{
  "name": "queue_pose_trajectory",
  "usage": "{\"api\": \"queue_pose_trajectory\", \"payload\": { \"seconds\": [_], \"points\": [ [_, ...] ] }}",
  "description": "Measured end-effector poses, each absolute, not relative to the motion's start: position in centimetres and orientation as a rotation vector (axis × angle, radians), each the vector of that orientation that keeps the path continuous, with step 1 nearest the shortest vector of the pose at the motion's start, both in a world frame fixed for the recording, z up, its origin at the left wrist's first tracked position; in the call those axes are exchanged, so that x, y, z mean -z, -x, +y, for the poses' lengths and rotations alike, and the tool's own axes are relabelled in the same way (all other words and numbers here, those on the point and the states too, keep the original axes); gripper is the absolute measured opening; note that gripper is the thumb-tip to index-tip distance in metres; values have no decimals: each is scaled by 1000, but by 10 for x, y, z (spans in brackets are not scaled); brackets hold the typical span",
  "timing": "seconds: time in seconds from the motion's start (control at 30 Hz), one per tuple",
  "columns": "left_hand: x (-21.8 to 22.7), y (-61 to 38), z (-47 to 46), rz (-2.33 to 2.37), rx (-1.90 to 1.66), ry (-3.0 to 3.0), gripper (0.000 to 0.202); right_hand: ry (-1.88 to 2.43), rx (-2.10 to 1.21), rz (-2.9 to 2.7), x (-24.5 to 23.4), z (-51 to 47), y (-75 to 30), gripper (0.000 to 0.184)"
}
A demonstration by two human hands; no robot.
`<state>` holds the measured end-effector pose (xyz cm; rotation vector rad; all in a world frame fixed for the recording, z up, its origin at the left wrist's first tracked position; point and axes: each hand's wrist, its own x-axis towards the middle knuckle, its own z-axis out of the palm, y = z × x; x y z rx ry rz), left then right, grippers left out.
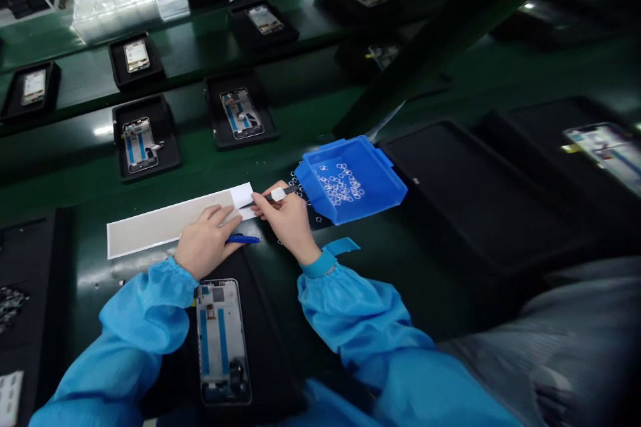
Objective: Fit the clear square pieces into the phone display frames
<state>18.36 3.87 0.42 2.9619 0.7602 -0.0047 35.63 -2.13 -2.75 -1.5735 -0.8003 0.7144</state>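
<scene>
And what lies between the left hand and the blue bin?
In the head view: the right hand holding a dark tool, plus small pieces scattered by the bin.

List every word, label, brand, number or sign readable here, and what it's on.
None: no text can be read in this picture.
Near phone: any print on its parts is too small to read.
Far phone: too small and blurred to tell.
Strip: no lettering shows.
Blue bin: no lettering shows.

The left hand [207, 240] hides part of the pale strip [160, 223].
</scene>
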Motion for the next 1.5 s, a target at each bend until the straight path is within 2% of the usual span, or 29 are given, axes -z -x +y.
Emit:
{"api": "queue_pose_trajectory", "payload": {
  "seconds": [0.37, 0.57, 0.77, 0.97, 1.2, 1.37, 1.5],
  "points": [
    [-5, -185, 38, 768, 48, -2928, 39, 1642, -722, -829, 32, -20, -355, 25],
    [-4, -187, 39, 762, -16, -2878, 36, 1480, -733, -681, 23, -22, -352, 35],
    [-27, -142, 31, 943, -251, -2637, 24, 1396, -713, -495, 3, -73, -330, 40],
    [-26, -107, -11, 969, -34, -2669, 24, 1451, -983, -597, 7, -120, -285, 36],
    [-18, -97, -30, 1217, 111, -2661, 10, 1565, -878, -772, 9, -122, -273, 33],
    [-18, -95, -19, 1161, -39, -2430, 20, 1668, -856, -933, 9, -115, -270, 25],
    [-19, -104, -7, 1111, 101, -2315, 28, 1705, -814, -1009, 12, -110, -268, 25]
  ]
}}
